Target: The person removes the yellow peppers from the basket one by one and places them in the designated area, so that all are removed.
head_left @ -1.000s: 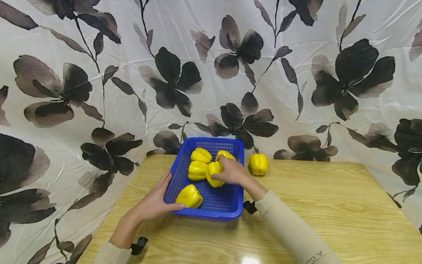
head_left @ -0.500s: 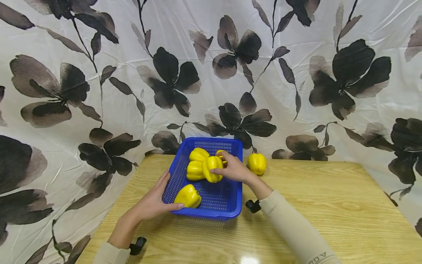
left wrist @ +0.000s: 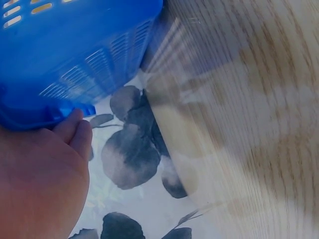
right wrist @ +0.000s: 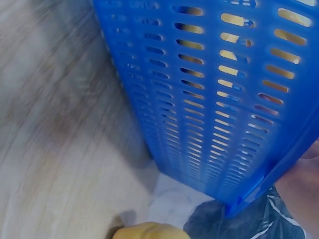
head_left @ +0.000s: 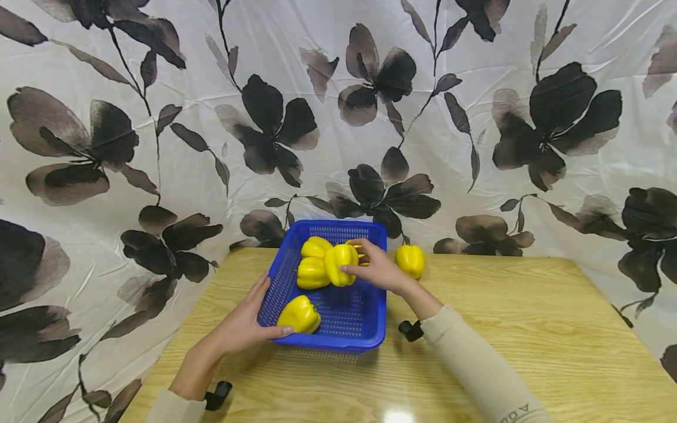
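A blue plastic basket (head_left: 338, 341) with slotted walls holds several yellow bell peppers. Between the thumb and fingers of my right hand (head_left: 383, 270), one bell pepper (head_left: 339, 265) is pinched, raised over the basket's right half. Left of it lie two more, a rear bell pepper (head_left: 315, 247) and a nearer bell pepper (head_left: 312, 274). Another bell pepper (head_left: 298, 315) rests in the front left corner; one more is mostly hidden behind my right hand. My left hand (head_left: 245, 320) grips the basket's left front corner, thumb over the rim. In the left wrist view its fingers touch the blue rim (left wrist: 30, 122).
Outside the basket, a lone bell pepper (head_left: 409, 261) sits on the wooden table (head_left: 502, 317), near the back edge, just right of the basket. A floral cloth (head_left: 328, 141) hangs behind the table. Both wrists carry a small black mount (head_left: 410, 331).
My right hand has lifted its bell pepper slightly up from among the others. The left hand keeps its grip on the basket. The whole view has shifted a little.
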The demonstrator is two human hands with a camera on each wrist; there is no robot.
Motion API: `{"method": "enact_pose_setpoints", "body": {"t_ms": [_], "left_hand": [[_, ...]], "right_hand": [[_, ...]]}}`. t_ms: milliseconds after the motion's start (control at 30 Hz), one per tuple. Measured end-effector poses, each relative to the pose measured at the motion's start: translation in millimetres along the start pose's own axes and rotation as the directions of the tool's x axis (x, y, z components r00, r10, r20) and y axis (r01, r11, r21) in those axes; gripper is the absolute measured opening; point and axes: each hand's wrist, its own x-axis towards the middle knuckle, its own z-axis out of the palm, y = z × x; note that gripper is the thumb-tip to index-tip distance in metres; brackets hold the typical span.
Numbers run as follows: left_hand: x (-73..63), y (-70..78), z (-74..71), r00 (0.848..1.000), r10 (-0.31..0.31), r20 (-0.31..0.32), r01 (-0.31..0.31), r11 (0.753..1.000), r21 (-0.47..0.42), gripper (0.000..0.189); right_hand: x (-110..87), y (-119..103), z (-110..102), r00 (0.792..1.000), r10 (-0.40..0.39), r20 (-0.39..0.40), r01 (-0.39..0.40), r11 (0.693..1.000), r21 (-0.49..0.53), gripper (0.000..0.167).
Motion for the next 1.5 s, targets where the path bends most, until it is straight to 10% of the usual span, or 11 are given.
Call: {"method": "enact_pose_setpoints", "body": {"t_ms": [1500], "left_hand": [[-1.8, 2.0, -0.6, 1.0, -0.005, 0.002, 0.005, 1.0, 0.02, 0.13]], "right_hand": [[-44.4, 0.5, -53.0, 0.999, 0.029, -0.016, -0.027, 0.991, 0.135, 0.064]]}}
